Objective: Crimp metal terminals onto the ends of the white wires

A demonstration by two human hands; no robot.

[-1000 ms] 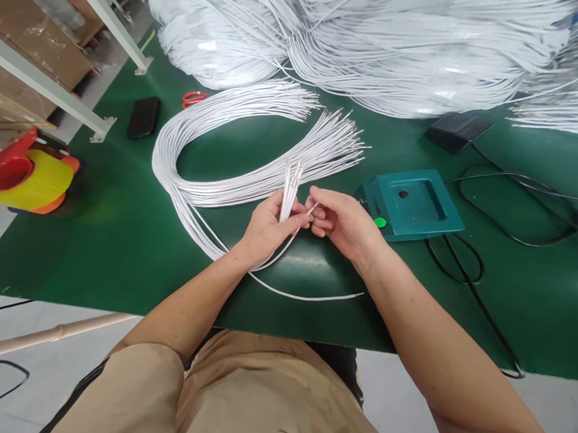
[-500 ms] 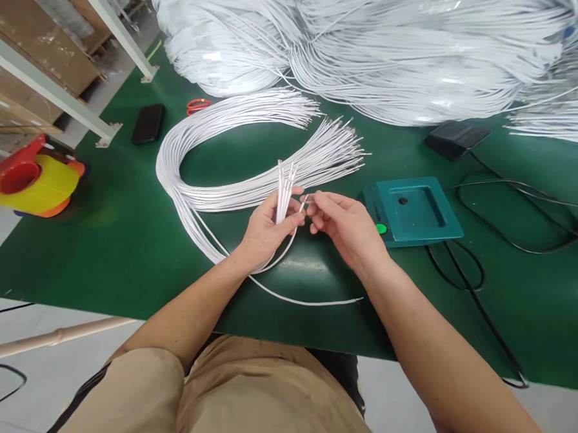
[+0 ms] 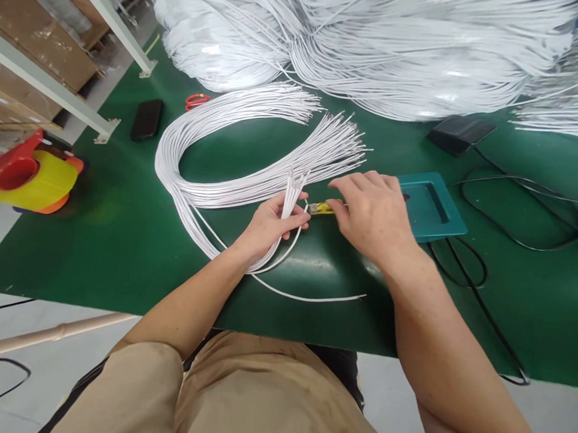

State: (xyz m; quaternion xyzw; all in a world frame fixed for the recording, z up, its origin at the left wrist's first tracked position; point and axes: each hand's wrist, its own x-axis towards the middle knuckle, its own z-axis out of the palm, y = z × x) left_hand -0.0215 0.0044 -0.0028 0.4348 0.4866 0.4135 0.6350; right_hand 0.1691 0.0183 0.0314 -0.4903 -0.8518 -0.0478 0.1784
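My left hand point(image 3: 277, 225) is closed around a bunch of thin white wires point(image 3: 289, 202), their stripped or tipped ends pointing up. One wire stands apart from the bunch at the fingertips and curves down below the hand. Just right of those fingertips is a small yellow piece with a grey, metal-looking end point(image 3: 323, 208). The thumb of my right hand point(image 3: 373, 215) lies on it and the fingers curl above; part of the piece is hidden, so its kind is unclear. Behind my hands, a larger bundle of white wires point(image 3: 170, 164) lies bent in a U on the green table point(image 3: 101, 252).
Large heaps of white wire point(image 3: 406, 49) fill the back. A teal tray-like device point(image 3: 457, 224) sits behind my right hand, near a black box point(image 3: 459, 134) and cables. Leftward are a phone-like black object point(image 3: 147, 119), red-handled scissors point(image 3: 196, 101) and a yellow-red tape dispenser point(image 3: 37, 178).
My right hand has let go of the separated wire's tip and turned palm down, slightly rightward. The yellow piece now shows between my hands. My left hand still grips the wires.
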